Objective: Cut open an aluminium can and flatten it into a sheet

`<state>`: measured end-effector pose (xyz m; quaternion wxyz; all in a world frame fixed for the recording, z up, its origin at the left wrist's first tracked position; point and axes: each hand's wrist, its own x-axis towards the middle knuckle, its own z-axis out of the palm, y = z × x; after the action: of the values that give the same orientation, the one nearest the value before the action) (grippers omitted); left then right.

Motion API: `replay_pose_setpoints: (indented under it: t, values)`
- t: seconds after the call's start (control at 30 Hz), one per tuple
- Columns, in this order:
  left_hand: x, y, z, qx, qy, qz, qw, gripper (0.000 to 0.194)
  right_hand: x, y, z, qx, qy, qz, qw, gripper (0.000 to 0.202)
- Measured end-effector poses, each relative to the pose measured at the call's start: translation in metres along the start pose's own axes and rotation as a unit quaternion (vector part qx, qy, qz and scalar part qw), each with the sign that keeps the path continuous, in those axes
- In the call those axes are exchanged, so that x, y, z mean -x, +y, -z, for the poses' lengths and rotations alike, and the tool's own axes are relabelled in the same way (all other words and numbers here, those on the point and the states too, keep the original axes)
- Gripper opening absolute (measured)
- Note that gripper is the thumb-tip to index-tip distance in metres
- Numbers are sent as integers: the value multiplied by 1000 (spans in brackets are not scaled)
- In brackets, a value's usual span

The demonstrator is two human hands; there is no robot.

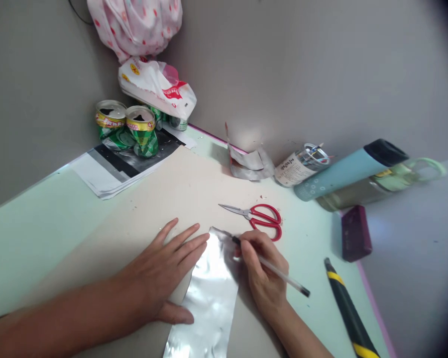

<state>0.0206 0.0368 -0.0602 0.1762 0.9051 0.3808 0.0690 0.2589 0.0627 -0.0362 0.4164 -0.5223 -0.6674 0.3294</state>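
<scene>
A strip of shiny silver metal sheet (209, 298) lies lengthwise on the table in the lower middle. My left hand (168, 271) is spread flat at its left edge, with fingertips and thumb touching the sheet. In my right hand (265, 268) is a clear pen (283, 277) with black ends, its tip at the sheet's upper right corner. Red-handled scissors (256, 216) rest just beyond my right hand, blades pointing left.
Crushed green cans (144, 132) and stacked papers (108, 174) stand back left. Silver scraps (252, 164), a pen cup (293, 169), a blue bottle (343, 171) and a green-lidded bottle (384, 186) line the back right. A maroon box (356, 233) and black-yellow tool (349, 308) lie right.
</scene>
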Motion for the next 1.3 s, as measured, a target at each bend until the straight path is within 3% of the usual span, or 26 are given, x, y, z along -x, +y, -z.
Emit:
replay_pose_setpoints:
  t: [0.1,0.17,0.27,0.4,0.5,0.6,0.7,0.77,0.87,0.97,1.13,1.3]
  values:
    - [1,-3,-1,11,8,-6,1000,104,2,4,2,1,78,17,997,15]
    - [1,-3,-2,14,17,-9,1000,104,1,4,2,19,80,26,996,21]
    - [2,-2,-3,18,22,-12,1000,105,0,0,3,66,57,51,995,22]
    - [1,-8,0,3,7,-10,1000,104,-2,-6,5,177,-25,149,973,21]
    - [1,-20,13,-42,21,3,999,87,0,-11,9,271,-72,227,933,23]
    - [4,-25,31,-88,88,4,992,64,11,-17,13,352,-84,253,897,22]
    - [12,-11,42,-90,154,-48,983,54,26,-21,15,388,-92,258,880,22]
    - [18,5,40,-73,156,-97,980,45,35,-22,13,394,-91,266,875,22]
    - [21,27,27,-73,145,-74,984,30,44,-22,9,380,-87,268,881,20]
    - [18,37,15,-93,90,-56,990,29,48,-22,9,329,-94,249,906,21]
    - [5,38,13,-121,38,-32,991,36,42,-27,22,149,-116,118,975,22]
    - [3,37,11,-100,105,-69,987,51,32,-27,20,11,-63,8,998,21]
